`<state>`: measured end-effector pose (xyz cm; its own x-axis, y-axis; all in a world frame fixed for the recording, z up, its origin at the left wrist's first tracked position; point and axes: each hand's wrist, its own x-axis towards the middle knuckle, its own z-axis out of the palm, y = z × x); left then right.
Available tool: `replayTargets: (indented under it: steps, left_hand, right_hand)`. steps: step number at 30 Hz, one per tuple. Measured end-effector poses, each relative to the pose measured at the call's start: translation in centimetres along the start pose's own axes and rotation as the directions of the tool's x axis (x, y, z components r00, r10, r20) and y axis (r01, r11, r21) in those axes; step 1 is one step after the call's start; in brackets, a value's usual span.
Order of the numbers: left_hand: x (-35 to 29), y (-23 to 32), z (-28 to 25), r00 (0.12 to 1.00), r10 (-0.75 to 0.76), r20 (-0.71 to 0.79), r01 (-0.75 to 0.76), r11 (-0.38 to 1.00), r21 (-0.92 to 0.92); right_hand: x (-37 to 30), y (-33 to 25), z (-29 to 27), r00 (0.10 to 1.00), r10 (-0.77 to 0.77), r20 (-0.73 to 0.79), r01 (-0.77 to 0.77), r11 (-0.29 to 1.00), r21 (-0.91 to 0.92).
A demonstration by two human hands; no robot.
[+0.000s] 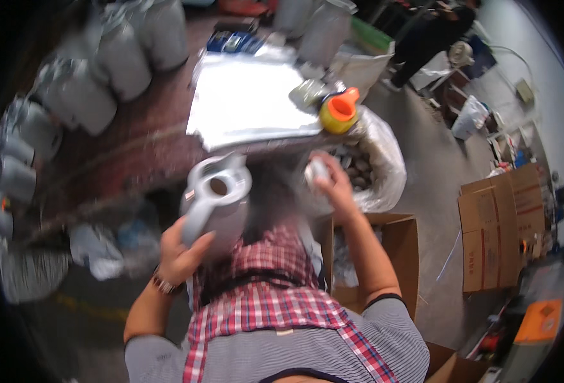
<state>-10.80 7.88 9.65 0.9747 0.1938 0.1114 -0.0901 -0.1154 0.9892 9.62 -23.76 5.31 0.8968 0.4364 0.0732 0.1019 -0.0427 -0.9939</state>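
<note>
My left hand (pixel 181 253) grips the handle of a white plastic jug (pixel 218 195) with an open round mouth, held just below the edge of the dark red table (pixel 135 143). My right hand (pixel 330 180) is raised beside it, fingers closed on a small white cap-like object (pixel 317 170), in front of a clear plastic bag (pixel 384 159) filled with small round pieces. A yellow funnel with an orange spout (pixel 339 112) rests on the table edge above my right hand. A red checked apron covers my front.
Several white jugs (pixel 125 54) line the table's left and far sides. A flat stack of silvery sheets (pixel 247 99) lies mid-table. An open cardboard box (pixel 393 252) stands at my right, more flattened cartons (pixel 502 223) farther right. A person in dark clothes (pixel 432 35) stands far back.
</note>
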Motion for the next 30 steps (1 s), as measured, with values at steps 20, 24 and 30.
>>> replayTargets:
  steps: [20, 24, 30]
  left_hand:
    - [1.7, -1.5, 6.5, 0.92, 0.306, 0.245, -0.349, 0.924, 0.157]
    - [2.0, -1.4, 6.3, 0.929, 0.286, 0.234, -0.326, 0.932, 0.156]
    - [2.3, -1.1, 6.0, 0.93, 0.311, 0.197, -0.34, 0.931, 0.132]
  right_hand:
    - [1.5, -9.4, 7.0, 0.821, -0.133, 0.556, 0.472, 0.707, -0.526]
    - [2.0, -10.3, 6.5, 0.835, -0.038, 0.548, 0.447, 0.629, -0.637]
    - [2.0, -14.3, 6.7, 0.878, 0.258, 0.404, 0.3, 0.361, -0.883]
